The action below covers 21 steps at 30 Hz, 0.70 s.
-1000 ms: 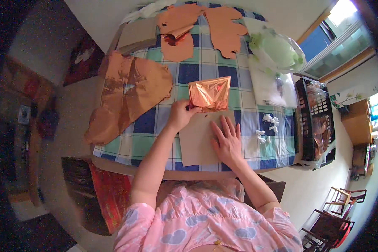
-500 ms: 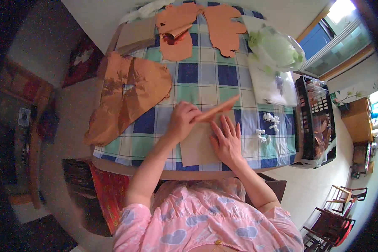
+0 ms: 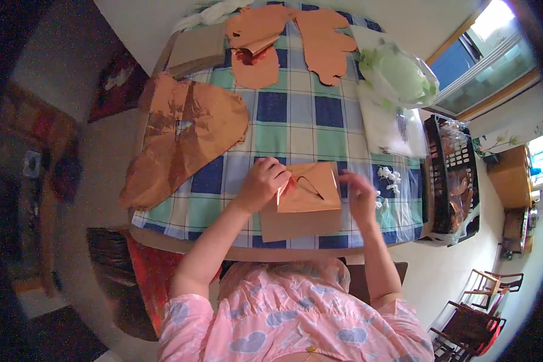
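A shiny copper-orange sheet [image 3: 320,202], rectangular in outline, lies over a flat piece of brown cardboard [image 3: 301,230] at the near edge of the table. A thin dark curved line crosses the sheet's face; whether it is a slit or a cord I cannot tell. My left hand [image 3: 264,187] is closed on the sheet's left edge, where it is folded and reddish. Just off the sheet's right edge is my right hand [image 3: 361,194], slightly blurred, its fingers loosely bent and apart with nothing seen in them.
A checked cloth [image 3: 271,108] covers the table. Large crumpled copper-orange sheets [image 3: 202,120] lie to the left, with cut pieces [image 3: 326,45] at the back. Small white twisted bits [image 3: 389,177], a green-and-white plastic bag [image 3: 398,75] and a black crate [image 3: 452,172] are on the right.
The orange sheet, seen tilted up nearly edge-on before, now lies flat over the cardboard. My right hand has lifted off the cardboard and moved right; my left hand stays at the sheet's left edge.
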Available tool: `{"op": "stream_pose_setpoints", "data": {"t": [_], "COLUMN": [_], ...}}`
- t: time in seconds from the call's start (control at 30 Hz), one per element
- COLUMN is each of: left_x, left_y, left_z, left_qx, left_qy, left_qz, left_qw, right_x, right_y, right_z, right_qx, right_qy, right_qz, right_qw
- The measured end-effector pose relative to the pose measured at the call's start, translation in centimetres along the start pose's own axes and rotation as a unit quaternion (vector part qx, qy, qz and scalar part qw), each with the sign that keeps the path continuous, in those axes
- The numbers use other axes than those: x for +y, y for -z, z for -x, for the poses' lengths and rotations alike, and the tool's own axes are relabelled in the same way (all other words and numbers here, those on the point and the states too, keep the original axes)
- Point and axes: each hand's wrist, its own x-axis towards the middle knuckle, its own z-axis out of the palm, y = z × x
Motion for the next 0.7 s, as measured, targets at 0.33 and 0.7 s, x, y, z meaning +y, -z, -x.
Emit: {"op": "stream_pose_setpoints", "data": {"t": [0.33,0.7], "left_x": [-0.1,-1.7], "left_y": [-0.4,2.3], "left_z": [0.9,1.9], "left_qx": [-0.006,-0.061], "left_qy": [-0.001,0.249], "left_qz": [-0.007,0.018], "left_qw": [1.000,0.966], "right_x": [-4.9,-4.2], "right_y": [-6.2,-6.5], "right_z": [-3.8,-2.6], "right_qx": [-0.160,-0.126], "right_qy": [0.134,0.170], "right_qz": [0.217,0.287], "right_qw": [0.954,0.934]}}
